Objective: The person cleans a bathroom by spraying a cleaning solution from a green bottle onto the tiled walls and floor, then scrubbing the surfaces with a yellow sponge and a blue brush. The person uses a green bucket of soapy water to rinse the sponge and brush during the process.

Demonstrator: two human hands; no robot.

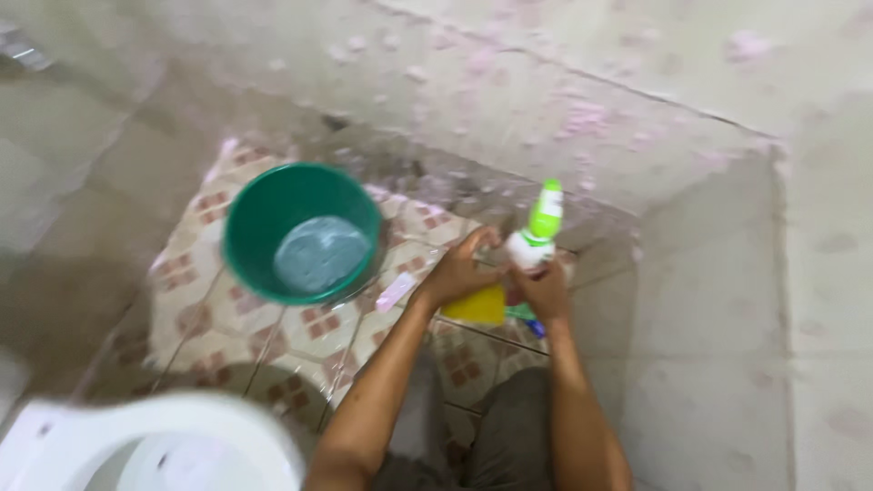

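Both my hands are joined low over a patterned tile floor. My right hand [543, 293] grips a white bottle [532, 247] with a green nozzle cap [547, 210] that points up. My left hand [459, 271] holds the same bottle from the left side, fingers wrapped at its shoulder. Under the hands shows a yellow object [476, 306], perhaps a sponge or the bottle's lower part; blur keeps me from telling which. A bit of blue and green peeks out beside my right wrist.
A green bucket [264, 205] with some water stands to the left on the patterned floor tiles [209, 318]. A white toilet rim [155, 436] fills the bottom left. Pale stained walls [582, 109] with pinkish flecks close in behind and to the right.
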